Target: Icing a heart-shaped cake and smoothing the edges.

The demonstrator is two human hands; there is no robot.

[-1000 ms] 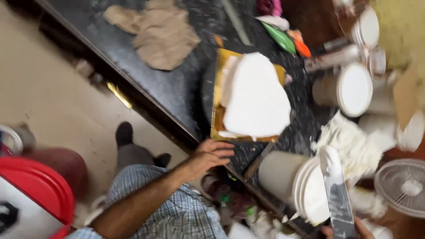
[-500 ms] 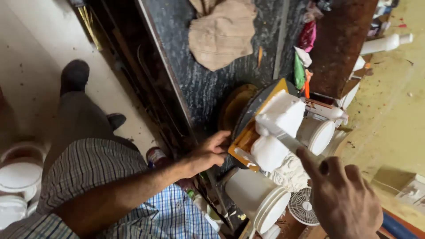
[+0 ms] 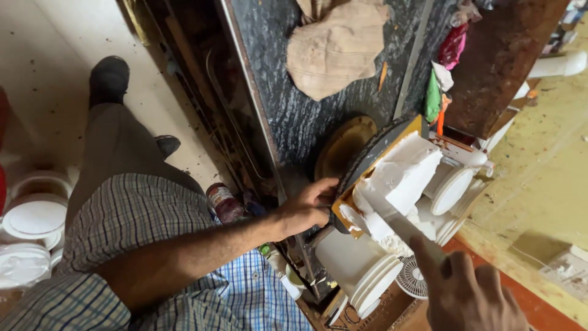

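A big white soft block (image 3: 407,171) lies on a yellow board (image 3: 346,213), which rests on a dark round tray (image 3: 367,153) at the edge of the black stone counter (image 3: 288,116). The tray looks tilted up. My left hand (image 3: 308,207) grips the near rim of the tray and board. At the lower right, my right hand (image 3: 471,297) is closed on a knife (image 3: 409,232), forefinger laid along it. The blade's flat side lies against the lower part of the white block, where crumbled white bits hang.
A beige cloth (image 3: 340,46) lies further along the counter. Green and red packets (image 3: 433,95) sit by a brown shelf. White lidded tubs (image 3: 361,276) and a small fan (image 3: 411,279) stand below the tray. More white tubs (image 3: 33,217) stand on the floor beside my leg, a bottle (image 3: 223,202) under the counter.
My left hand has moved from the counter edge onto the tray's rim and the tray has tipped up. My right hand has brought the knife in against the white block.
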